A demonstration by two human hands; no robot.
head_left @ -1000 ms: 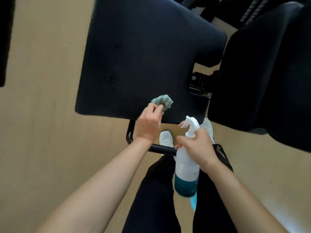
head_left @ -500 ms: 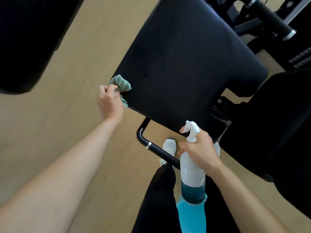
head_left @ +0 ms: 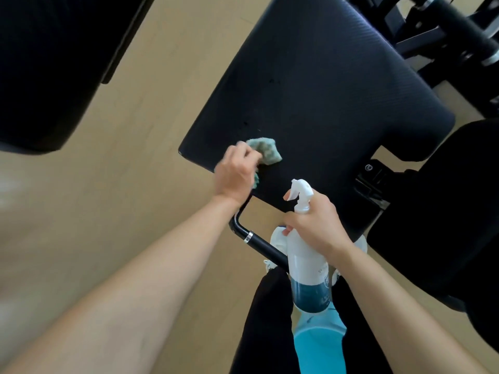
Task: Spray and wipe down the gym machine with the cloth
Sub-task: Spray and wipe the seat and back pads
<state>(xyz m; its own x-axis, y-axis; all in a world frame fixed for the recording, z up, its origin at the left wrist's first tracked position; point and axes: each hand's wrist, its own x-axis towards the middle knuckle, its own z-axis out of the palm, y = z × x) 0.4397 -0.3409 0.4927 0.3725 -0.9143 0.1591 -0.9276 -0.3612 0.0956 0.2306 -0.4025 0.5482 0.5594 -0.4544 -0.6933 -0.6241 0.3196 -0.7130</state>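
Note:
The gym machine's black padded seat (head_left: 324, 90) fills the upper middle of the head view. My left hand (head_left: 236, 174) grips a crumpled green cloth (head_left: 266, 150) and presses it on the seat's near edge, close to its left corner. My right hand (head_left: 316, 225) holds a white spray bottle (head_left: 307, 265) by its neck, upright below the seat's front edge, its nozzle pointing left. The bottle's lower part is dark teal.
A black tubular bar (head_left: 256, 238) with a silver ring runs under the seat's front edge. Another black pad (head_left: 442, 225) stands at the right, a dark pad (head_left: 48, 63) at the upper left, machine frame parts (head_left: 445, 31) at the top right. Tan floor (head_left: 94, 211) lies around.
My left hand swept the cloth from the seat's middle front to its left corner, then back right along the near edge. The right hand kept the bottle about where it was.

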